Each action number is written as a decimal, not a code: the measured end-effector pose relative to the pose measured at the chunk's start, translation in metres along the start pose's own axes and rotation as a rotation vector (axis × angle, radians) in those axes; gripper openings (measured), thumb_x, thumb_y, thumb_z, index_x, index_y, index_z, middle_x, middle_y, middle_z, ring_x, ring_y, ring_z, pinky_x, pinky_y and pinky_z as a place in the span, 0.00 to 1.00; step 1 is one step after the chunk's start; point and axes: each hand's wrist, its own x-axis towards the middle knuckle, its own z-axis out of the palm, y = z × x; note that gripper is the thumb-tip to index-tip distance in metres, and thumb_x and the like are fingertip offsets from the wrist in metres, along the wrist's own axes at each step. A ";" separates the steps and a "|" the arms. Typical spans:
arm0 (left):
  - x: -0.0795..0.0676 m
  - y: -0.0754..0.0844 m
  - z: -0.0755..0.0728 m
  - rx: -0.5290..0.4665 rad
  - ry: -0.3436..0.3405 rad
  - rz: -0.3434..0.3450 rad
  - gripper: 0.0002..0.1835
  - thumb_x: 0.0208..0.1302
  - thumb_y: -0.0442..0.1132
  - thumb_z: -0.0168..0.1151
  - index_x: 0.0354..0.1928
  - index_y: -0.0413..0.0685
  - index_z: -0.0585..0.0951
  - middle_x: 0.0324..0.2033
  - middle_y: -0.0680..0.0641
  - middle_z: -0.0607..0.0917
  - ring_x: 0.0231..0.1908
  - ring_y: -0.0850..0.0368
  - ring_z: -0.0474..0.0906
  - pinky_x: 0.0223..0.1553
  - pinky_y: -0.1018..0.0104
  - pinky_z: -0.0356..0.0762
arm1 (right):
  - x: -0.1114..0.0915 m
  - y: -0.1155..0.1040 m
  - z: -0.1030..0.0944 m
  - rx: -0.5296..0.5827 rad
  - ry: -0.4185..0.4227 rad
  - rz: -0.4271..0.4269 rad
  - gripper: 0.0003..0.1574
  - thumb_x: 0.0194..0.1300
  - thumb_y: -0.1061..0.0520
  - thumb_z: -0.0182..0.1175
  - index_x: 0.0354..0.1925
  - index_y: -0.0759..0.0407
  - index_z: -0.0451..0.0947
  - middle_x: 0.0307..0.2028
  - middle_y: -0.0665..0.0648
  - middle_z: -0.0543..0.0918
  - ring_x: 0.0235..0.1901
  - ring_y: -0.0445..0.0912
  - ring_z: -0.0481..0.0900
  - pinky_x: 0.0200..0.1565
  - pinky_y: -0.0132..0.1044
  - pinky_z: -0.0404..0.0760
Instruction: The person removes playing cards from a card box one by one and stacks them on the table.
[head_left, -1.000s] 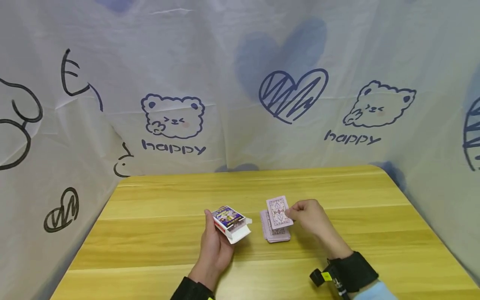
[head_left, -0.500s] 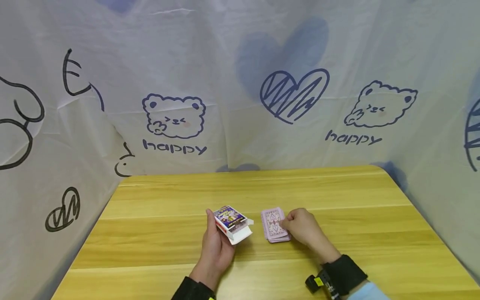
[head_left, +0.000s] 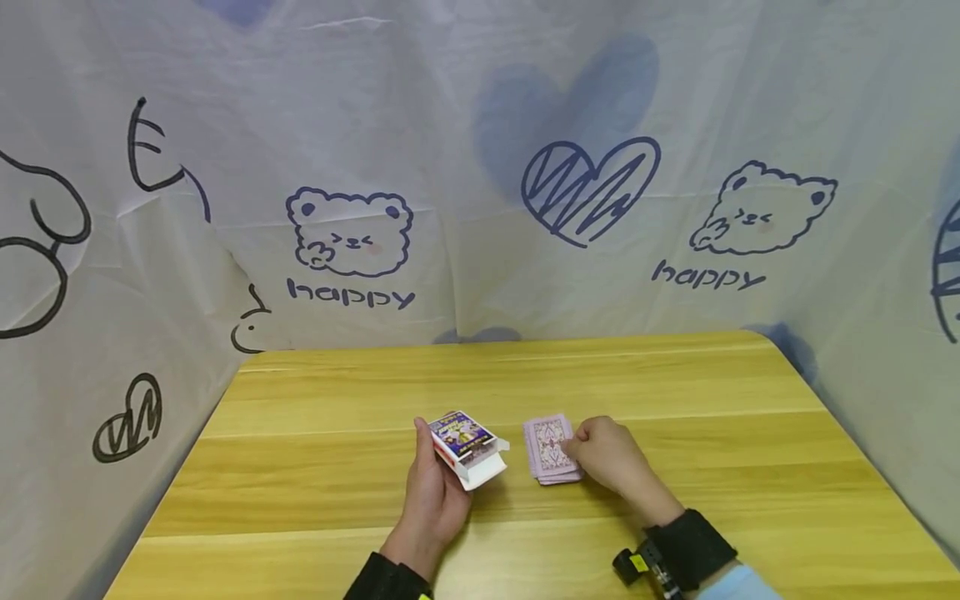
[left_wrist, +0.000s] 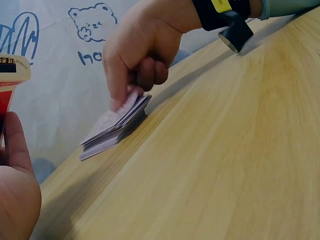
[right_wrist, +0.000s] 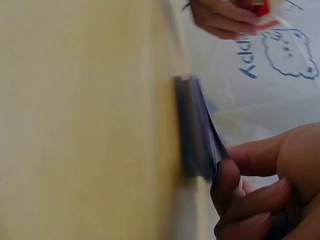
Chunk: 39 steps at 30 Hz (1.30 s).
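Observation:
In the head view my left hand (head_left: pixel 437 500) grips a small card box (head_left: pixel 462 439) with a purple printed front. The box is tilted, with its white end flap hanging out towards me. To its right a stack of playing cards (head_left: pixel 546 450) lies on the table, patterned backs up. At the stack's right edge my right hand (head_left: pixel 611 454) pinches the top playing card between thumb and forefinger. The right wrist view shows that card (right_wrist: pixel 214 135) lifted slightly at the pinched end, while its far end meets the stack. The box's inside is mostly hidden.
The wooden table (head_left: pixel 315 483) runs back to a white cloth (head_left: pixel 450 167) with bear and heart drawings. The same cloth closes off both sides. A black wrist strap with a small camera (head_left: pixel 630 565) sits on the right wrist.
A second ago the right hand held a card above the stack. That card has come down onto it, with the hand lower and slightly left. The left hand and box have barely moved.

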 end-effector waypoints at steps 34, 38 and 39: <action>-0.004 -0.006 0.002 0.003 -0.159 0.020 0.37 0.70 0.62 0.44 0.70 0.43 0.55 0.67 0.41 0.66 0.66 0.50 0.64 0.66 0.62 0.66 | -0.042 -0.056 0.013 0.469 -0.206 -0.165 0.15 0.62 0.55 0.63 0.24 0.64 0.81 0.17 0.52 0.76 0.13 0.39 0.61 0.14 0.27 0.59; -0.006 -0.005 0.002 0.021 -0.213 0.021 0.33 0.73 0.58 0.42 0.70 0.45 0.56 0.65 0.43 0.69 0.66 0.50 0.65 0.66 0.62 0.65 | -0.037 -0.052 0.020 0.457 -0.166 -0.118 0.21 0.61 0.50 0.65 0.20 0.64 0.78 0.16 0.52 0.74 0.14 0.40 0.61 0.15 0.28 0.58; -0.007 -0.005 0.002 0.021 -0.221 0.022 0.32 0.74 0.57 0.42 0.69 0.45 0.57 0.65 0.44 0.69 0.65 0.51 0.65 0.66 0.62 0.65 | -0.036 -0.051 0.021 0.454 -0.158 -0.108 0.21 0.61 0.50 0.66 0.19 0.64 0.77 0.16 0.53 0.74 0.14 0.40 0.61 0.15 0.28 0.58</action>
